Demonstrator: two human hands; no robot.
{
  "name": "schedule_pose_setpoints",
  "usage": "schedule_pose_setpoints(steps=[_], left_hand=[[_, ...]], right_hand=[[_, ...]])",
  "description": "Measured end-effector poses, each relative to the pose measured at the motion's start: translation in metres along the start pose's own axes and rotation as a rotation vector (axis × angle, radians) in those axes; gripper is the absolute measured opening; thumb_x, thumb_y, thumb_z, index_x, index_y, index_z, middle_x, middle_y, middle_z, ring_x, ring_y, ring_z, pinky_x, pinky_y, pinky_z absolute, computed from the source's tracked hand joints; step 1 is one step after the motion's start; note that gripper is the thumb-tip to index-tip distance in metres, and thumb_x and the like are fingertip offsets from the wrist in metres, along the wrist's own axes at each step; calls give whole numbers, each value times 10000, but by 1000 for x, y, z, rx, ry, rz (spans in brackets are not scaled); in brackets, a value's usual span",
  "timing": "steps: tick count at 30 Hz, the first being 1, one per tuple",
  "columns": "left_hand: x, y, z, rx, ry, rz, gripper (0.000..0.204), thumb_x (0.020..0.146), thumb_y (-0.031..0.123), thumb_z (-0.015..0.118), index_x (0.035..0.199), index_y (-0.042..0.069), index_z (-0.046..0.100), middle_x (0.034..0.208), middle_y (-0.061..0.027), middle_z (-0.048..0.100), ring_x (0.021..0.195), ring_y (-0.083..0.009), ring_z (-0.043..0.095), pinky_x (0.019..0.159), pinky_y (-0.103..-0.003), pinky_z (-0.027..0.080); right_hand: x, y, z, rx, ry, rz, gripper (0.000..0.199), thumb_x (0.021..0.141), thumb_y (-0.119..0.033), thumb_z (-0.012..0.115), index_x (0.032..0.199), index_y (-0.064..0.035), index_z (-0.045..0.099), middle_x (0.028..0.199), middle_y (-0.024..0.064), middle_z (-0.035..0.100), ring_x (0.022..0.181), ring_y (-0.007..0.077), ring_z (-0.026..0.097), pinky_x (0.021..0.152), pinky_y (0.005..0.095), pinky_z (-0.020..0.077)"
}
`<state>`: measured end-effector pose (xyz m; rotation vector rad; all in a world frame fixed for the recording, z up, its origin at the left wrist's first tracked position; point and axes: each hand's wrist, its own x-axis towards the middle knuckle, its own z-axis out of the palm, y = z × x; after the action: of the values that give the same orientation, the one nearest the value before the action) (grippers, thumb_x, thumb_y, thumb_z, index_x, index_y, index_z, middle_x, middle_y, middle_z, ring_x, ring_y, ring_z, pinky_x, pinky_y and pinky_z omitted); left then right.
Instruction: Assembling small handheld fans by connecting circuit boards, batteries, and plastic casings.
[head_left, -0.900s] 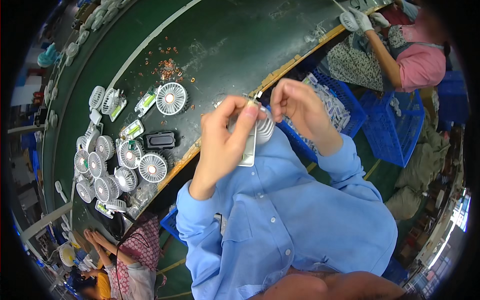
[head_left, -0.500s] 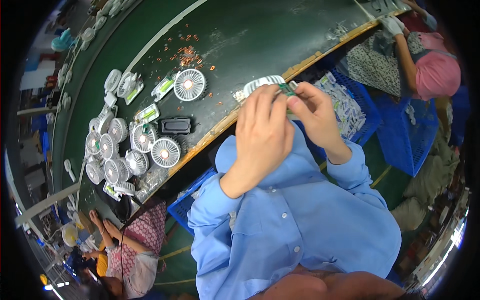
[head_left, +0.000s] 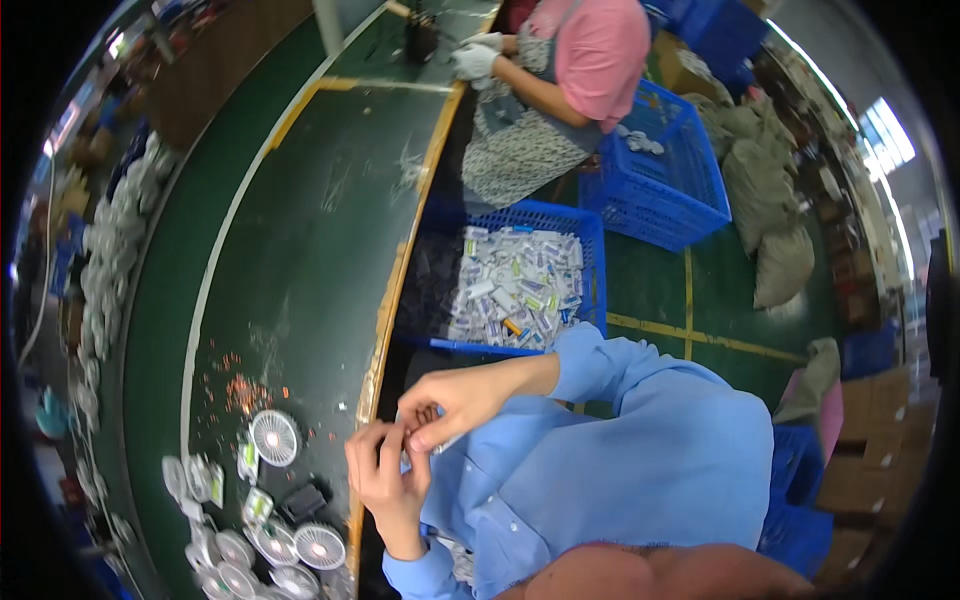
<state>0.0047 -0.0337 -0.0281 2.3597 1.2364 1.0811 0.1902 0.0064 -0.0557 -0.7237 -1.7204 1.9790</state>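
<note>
While both hands meet close to the chest, the left hand [head_left: 385, 480] and the right hand [head_left: 445, 408] pinch together around a small pale part [head_left: 425, 432], mostly hidden by the fingers; both are closed on it, held above the edge of the green table [head_left: 300, 270]. Just left of the hands lie several small white fans [head_left: 273, 437] and a black block [head_left: 303, 502] on the table. Beyond the right forearm sits a blue crate [head_left: 590, 250] filled with small white packets [head_left: 515, 290]. Farther off, a person in a pink shirt [head_left: 590, 50] works with gloved hands beside a 2nd blue crate [head_left: 680, 180].
</note>
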Motion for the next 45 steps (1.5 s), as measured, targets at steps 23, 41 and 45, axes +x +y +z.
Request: schedule_pose_setpoints(steps=[23, 41, 45], left_hand=[[-17, -34, -3, -916, 479, -276, 197, 820, 76, 630, 1001, 8, 593, 908, -147, 550, 689, -205, 580, 549, -276, 503], [5, -11, 40, -1261, 696, -650, 336, 796, 194, 567, 1058, -11, 518, 950, -112, 542, 790, -182, 547, 733, -283, 470], [6, -6, 37, -639, 73, -738, 584, 746, 46, 699, 1281, 9, 469, 1132, -139, 570, 974, -179, 579, 744, -287, 509]], right_hand=[[-72, 87, -79, -1078, 484, 432, 481, 774, -250, 634, 1145, 47, 560, 1186, 259, 533, 1095, 377, 524, 883, 432, 458], [2, 38, 8, 416, 665, -188, 233, 886, -195, 639, 1019, -8, 602, 963, 50, 621, 917, 96, 574, 788, 259, 487], [-3, 20, -6, 57, 756, -129, 269, 936, -201, 542, 1129, -14, 539, 1027, 63, 603, 957, 102, 566, 838, 252, 464]])
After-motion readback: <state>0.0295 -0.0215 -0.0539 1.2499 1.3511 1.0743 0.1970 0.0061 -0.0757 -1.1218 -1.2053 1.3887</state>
